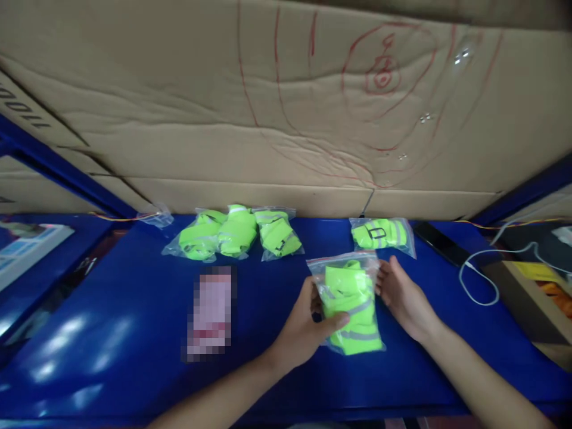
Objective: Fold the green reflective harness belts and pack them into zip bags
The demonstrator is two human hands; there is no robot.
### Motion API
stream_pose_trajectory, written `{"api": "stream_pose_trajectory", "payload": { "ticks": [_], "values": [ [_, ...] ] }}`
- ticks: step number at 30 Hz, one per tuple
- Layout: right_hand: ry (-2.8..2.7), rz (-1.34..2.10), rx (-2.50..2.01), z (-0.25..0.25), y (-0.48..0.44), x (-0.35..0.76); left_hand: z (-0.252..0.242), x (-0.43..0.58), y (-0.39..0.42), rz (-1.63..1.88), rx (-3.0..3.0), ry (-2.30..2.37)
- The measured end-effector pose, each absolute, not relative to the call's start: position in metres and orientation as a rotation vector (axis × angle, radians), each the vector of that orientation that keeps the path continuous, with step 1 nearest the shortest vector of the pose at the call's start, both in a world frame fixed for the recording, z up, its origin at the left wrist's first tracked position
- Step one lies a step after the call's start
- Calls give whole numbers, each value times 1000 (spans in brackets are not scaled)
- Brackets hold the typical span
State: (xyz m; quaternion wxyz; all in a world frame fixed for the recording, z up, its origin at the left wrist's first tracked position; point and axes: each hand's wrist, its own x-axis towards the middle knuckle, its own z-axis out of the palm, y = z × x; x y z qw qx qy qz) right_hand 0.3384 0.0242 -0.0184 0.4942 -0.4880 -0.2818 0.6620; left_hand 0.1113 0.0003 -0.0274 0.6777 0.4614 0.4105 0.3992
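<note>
A clear zip bag with a folded neon-yellow reflective belt inside is held upright in front of me. My left hand grips its left side, thumb across the front and fingers behind. Beside the bag's right edge is my right hand, thumb up and fingers stretched toward the plastic; whether the fingertips touch it I cannot tell. Behind them lies another bagged yellow belt with a dark buckle. Further left, three more bagged belts rest in a row: a left one, a middle one and a right one.
The blue table meets a cardboard wall with red drawn rings. A pixelated pinkish item lies left of my hands. At right are a black phone, a white cable and an open cardboard box. Crumpled clear plastic sits back left.
</note>
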Motion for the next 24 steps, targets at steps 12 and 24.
{"api": "stream_pose_trajectory", "payload": {
  "ticks": [12,24],
  "values": [
    [-845,1653,-1151,-13,23,335,-34,107,11,1004,1036,1130],
    [-417,1214,-1064,-4,101,379,-63,104,-1,808,1269,1064]
  ]
}}
